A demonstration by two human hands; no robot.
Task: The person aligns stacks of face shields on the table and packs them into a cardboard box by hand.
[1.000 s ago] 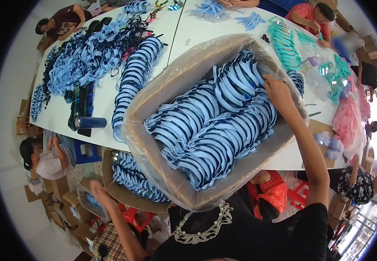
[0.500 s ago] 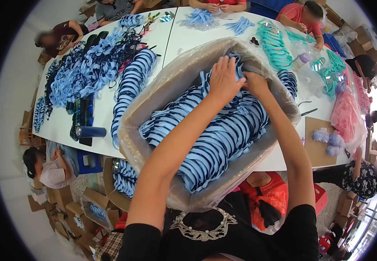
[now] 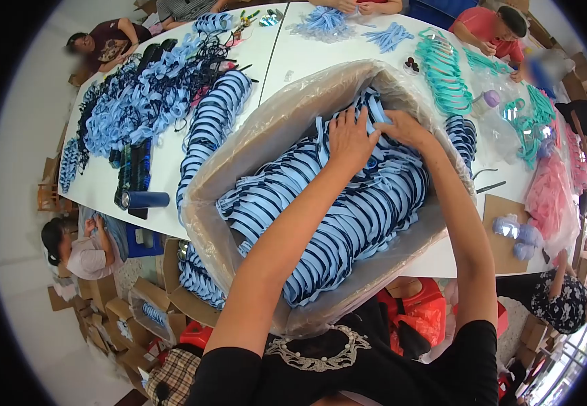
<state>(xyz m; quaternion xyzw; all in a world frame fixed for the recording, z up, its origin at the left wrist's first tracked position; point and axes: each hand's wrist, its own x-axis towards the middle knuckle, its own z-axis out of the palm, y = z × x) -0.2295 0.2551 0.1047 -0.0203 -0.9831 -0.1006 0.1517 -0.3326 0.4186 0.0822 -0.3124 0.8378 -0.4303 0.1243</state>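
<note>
A large carton lined with clear plastic (image 3: 266, 115) stands before me, holding rows of nested light blue and navy looped bands (image 3: 348, 237). My left hand (image 3: 353, 141) lies on the bands near the carton's far corner, its fingers spread and pointing away from me. Close by on the right, my right hand (image 3: 405, 128) reaches in over the far wall side, with its thumb and fingers apart against an upturned light blue band (image 3: 375, 107). Some of its fingers are partly hidden. The bands under both hands look less even than the rows nearer me.
Left of the carton lie a long row of similar bands (image 3: 215, 115), a tangled blue pile (image 3: 138, 108) and a dark blue bottle (image 3: 144, 199). Teal bands (image 3: 442, 74) and pliers-like tools (image 3: 490, 186) lie to the right. Several people sit around the white table (image 3: 293, 47).
My right hand has drawn up out of the far corner, so more of it shows. My left hand has come slightly nearer to me. The view has shifted a little.
</note>
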